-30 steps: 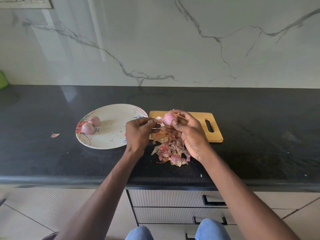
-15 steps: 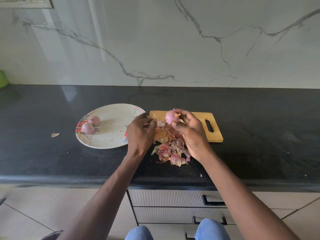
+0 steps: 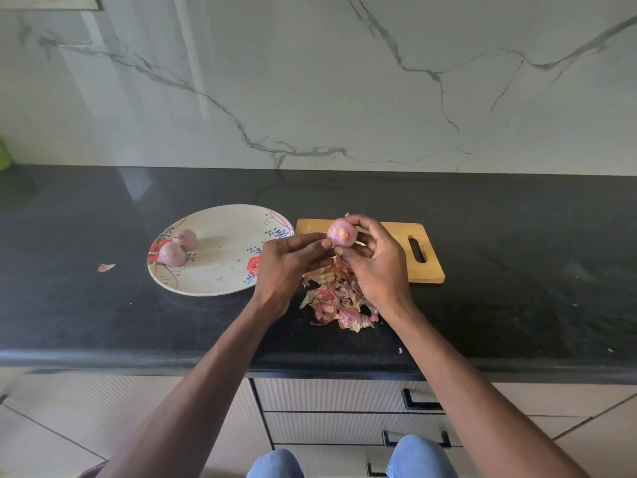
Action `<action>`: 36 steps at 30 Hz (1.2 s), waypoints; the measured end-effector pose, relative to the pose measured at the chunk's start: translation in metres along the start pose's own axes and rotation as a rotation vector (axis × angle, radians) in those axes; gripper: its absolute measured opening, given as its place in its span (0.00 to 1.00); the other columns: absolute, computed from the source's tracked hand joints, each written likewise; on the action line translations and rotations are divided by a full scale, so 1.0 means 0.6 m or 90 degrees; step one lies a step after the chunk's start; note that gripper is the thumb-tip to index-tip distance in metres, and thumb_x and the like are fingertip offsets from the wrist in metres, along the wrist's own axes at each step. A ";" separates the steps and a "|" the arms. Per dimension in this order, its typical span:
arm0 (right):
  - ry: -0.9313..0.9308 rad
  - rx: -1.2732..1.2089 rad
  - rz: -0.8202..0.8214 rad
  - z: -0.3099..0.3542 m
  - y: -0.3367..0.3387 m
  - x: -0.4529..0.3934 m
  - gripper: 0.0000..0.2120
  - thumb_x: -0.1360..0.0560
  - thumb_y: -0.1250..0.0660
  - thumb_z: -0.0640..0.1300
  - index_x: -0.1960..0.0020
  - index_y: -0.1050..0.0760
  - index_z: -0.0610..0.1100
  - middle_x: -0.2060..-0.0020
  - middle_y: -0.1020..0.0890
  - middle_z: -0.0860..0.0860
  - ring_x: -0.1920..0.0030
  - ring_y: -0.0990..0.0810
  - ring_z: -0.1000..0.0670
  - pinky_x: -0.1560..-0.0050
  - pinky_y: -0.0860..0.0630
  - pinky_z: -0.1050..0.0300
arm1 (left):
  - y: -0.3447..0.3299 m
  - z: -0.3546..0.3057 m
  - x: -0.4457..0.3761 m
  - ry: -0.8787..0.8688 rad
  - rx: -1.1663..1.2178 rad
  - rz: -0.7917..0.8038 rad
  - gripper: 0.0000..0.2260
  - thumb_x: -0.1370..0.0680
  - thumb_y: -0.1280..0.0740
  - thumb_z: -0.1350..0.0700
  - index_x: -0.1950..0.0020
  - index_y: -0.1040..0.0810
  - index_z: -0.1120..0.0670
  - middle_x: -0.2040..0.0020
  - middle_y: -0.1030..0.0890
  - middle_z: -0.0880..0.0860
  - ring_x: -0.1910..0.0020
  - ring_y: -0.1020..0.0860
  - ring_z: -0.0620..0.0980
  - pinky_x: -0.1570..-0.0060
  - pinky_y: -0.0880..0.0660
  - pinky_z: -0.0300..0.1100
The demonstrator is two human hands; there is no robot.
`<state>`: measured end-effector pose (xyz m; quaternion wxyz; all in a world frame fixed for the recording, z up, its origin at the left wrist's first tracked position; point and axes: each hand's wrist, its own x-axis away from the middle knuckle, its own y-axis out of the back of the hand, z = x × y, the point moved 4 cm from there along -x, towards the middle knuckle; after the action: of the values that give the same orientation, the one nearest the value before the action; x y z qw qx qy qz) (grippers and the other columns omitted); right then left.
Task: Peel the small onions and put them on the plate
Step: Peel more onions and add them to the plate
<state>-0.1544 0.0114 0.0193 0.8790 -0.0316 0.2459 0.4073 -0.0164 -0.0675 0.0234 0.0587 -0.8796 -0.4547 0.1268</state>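
A small pink onion is held above the near left end of a wooden cutting board, gripped by the curled fingers and thumb of the right hand; its pale root end is turned toward the camera. The left hand is raised just beside it, its curled fingertips pinched at the onion's lower left edge; whether a strip of skin is caught there cannot be told. A heap of peeled skins is seen on the black counter beneath the hands; two peeled onions are set touching on the left side of a floral plate; one loose skin scrap lies farther left.
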 end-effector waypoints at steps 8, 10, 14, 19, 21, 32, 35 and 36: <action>0.052 0.038 0.008 0.010 -0.003 0.004 0.23 0.29 0.23 0.34 0.36 0.22 0.44 0.40 0.18 0.49 0.39 0.19 0.51 0.44 0.17 0.50 | 0.006 0.004 -0.004 0.030 0.079 -0.017 0.04 0.25 0.28 0.68 0.52 0.14 0.63 0.54 0.14 0.64 0.57 0.14 0.56 0.52 0.17 0.42; 0.057 0.046 0.007 0.011 -0.003 0.005 0.23 0.29 0.24 0.33 0.36 0.22 0.43 0.40 0.18 0.49 0.39 0.19 0.51 0.45 0.17 0.51 | 0.008 0.005 -0.004 0.029 0.085 -0.026 0.06 0.24 0.30 0.69 0.55 0.14 0.62 0.55 0.14 0.64 0.57 0.14 0.57 0.53 0.17 0.41; 0.059 0.043 0.002 0.010 -0.003 0.004 0.23 0.29 0.23 0.34 0.36 0.23 0.43 0.40 0.18 0.48 0.39 0.19 0.51 0.45 0.17 0.51 | 0.007 0.004 -0.005 0.030 0.099 -0.024 0.05 0.25 0.29 0.69 0.56 0.14 0.62 0.54 0.14 0.64 0.56 0.14 0.57 0.51 0.17 0.42; 0.046 0.026 0.009 0.011 -0.003 0.005 0.23 0.29 0.23 0.35 0.36 0.22 0.43 0.40 0.18 0.48 0.41 0.18 0.52 0.45 0.17 0.51 | 0.004 0.002 -0.003 0.037 0.106 -0.019 0.05 0.31 0.24 0.63 0.56 0.13 0.62 0.54 0.14 0.63 0.56 0.14 0.57 0.49 0.17 0.43; 0.017 0.003 0.009 0.010 -0.001 0.005 0.23 0.29 0.23 0.35 0.36 0.22 0.44 0.41 0.17 0.49 0.43 0.17 0.53 0.45 0.17 0.51 | 0.006 0.003 -0.004 0.036 0.111 -0.029 0.03 0.29 0.26 0.65 0.57 0.14 0.63 0.54 0.14 0.63 0.56 0.14 0.57 0.51 0.17 0.42; -0.093 -0.116 0.007 0.004 0.001 0.001 0.22 0.29 0.24 0.35 0.37 0.22 0.44 0.42 0.16 0.50 0.44 0.16 0.52 0.46 0.18 0.53 | 0.012 0.004 -0.008 0.015 0.086 -0.065 0.04 0.24 0.30 0.68 0.55 0.15 0.65 0.57 0.14 0.64 0.59 0.14 0.56 0.54 0.17 0.42; -0.181 -0.251 0.020 0.004 -0.001 0.000 0.17 0.26 0.28 0.32 0.39 0.23 0.43 0.44 0.15 0.46 0.44 0.16 0.46 0.50 0.18 0.56 | 0.014 0.004 -0.009 0.013 0.079 -0.084 0.04 0.23 0.31 0.69 0.55 0.16 0.66 0.58 0.15 0.64 0.60 0.14 0.56 0.55 0.17 0.41; -0.209 -0.310 0.029 0.005 -0.003 0.000 0.15 0.25 0.30 0.30 0.40 0.23 0.41 0.45 0.15 0.45 0.45 0.15 0.45 0.50 0.18 0.55 | 0.015 0.004 -0.009 0.012 0.077 -0.090 0.05 0.22 0.31 0.69 0.55 0.16 0.66 0.58 0.15 0.63 0.60 0.14 0.56 0.55 0.17 0.41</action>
<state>-0.1520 0.0113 0.0216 0.8641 -0.1698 -0.0040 0.4739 -0.0131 -0.0772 0.0201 0.1245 -0.8412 -0.5069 0.1413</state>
